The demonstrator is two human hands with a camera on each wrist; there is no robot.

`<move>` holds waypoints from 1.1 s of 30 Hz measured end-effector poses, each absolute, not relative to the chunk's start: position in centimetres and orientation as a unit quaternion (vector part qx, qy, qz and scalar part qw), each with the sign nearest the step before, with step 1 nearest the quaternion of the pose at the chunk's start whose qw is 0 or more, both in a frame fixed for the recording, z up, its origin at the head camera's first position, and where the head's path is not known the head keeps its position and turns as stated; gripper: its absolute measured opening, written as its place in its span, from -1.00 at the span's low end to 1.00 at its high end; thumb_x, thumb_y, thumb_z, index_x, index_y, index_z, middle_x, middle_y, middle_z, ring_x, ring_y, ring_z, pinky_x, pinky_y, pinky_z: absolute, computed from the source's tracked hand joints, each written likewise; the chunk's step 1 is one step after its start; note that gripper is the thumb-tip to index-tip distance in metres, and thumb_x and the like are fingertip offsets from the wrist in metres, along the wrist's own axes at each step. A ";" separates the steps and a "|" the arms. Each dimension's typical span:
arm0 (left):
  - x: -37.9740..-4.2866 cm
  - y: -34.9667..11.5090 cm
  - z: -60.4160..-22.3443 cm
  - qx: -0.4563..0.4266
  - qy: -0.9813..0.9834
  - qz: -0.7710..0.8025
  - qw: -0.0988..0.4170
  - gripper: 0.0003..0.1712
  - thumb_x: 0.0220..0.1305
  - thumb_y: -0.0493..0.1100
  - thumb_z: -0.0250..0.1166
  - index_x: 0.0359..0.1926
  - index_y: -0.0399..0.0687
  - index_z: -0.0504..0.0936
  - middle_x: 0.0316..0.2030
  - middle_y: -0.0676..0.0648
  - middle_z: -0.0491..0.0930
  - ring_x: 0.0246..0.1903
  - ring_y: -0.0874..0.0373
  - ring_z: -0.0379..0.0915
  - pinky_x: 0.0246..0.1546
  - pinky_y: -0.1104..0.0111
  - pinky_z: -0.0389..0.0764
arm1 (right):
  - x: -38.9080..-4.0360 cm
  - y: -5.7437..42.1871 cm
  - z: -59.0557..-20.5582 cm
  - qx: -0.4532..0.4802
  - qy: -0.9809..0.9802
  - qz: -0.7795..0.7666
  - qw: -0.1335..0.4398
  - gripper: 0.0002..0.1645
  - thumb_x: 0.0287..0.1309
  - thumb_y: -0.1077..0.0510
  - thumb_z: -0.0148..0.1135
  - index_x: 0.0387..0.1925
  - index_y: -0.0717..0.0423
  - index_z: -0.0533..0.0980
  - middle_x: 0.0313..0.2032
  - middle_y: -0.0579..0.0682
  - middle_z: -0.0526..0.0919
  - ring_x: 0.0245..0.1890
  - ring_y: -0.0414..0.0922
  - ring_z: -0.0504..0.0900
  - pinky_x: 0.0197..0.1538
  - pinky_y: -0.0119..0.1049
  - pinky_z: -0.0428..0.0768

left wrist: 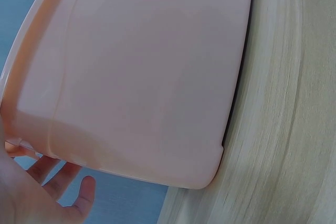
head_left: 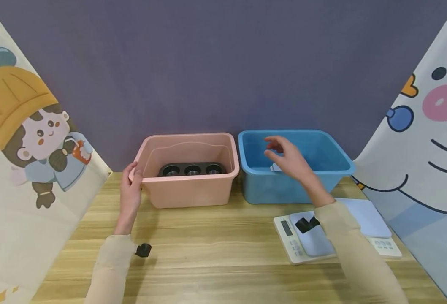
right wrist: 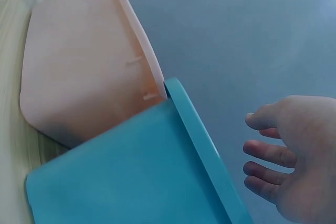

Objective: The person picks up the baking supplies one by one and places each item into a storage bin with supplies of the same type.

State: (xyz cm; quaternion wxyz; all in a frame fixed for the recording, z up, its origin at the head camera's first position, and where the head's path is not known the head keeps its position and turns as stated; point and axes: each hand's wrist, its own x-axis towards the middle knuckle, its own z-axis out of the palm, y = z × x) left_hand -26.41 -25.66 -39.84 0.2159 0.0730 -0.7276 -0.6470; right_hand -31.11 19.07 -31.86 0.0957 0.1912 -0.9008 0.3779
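My left hand (head_left: 131,192) is at the front left corner of a pink plastic bin (head_left: 189,193), its fairly straight fingers touching the rim. A dark muffin tin (head_left: 182,169) lies inside that bin, its round cups partly hidden by the front wall. In the left wrist view, the thumb (left wrist: 85,195) stands apart from the bin's wall. Above the blue bin (head_left: 276,188) hovers my right hand (head_left: 289,158), its fingers loosely bent with nothing between them. A small pale piece (head_left: 274,167) shows in the blue bin below this hand; its kind cannot be told.
Two kitchen scales stand at the right of the wooden table (head_left: 208,253): a nearer scale (head_left: 291,247), partly under my right sleeve, and a farther scale (head_left: 386,247). Behind the bins rises a dark cloth (head_left: 223,67). Printed cartoon sheets flank both sides.
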 end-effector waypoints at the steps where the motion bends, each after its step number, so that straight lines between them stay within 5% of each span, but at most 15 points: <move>1: -26.2 -25.4 -39.5 0.071 -0.727 -0.648 0.217 -0.44 0.50 -0.09 -0.02 0.45 -0.10 0.25 0.26 -0.16 0.31 -0.04 0.29 0.28 -0.14 0.52 0.37 | -31.0 19.4 -32.0 0.192 -0.901 0.376 0.097 -0.40 0.42 -0.02 0.14 0.39 0.06 0.32 0.19 0.17 0.51 0.23 0.12 0.44 0.31 0.10 0.36; 33: -25.6 -24.8 -38.8 0.073 -0.734 -0.642 0.211 -0.44 0.52 -0.06 -0.03 0.45 -0.09 0.24 0.30 -0.17 0.29 0.01 0.28 0.27 -0.12 0.53 0.37 | -29.6 28.9 -34.0 0.122 -0.906 0.359 0.188 -0.42 0.45 -0.01 0.08 0.36 0.17 0.34 0.07 0.27 0.54 0.10 0.17 0.49 0.20 0.16 0.40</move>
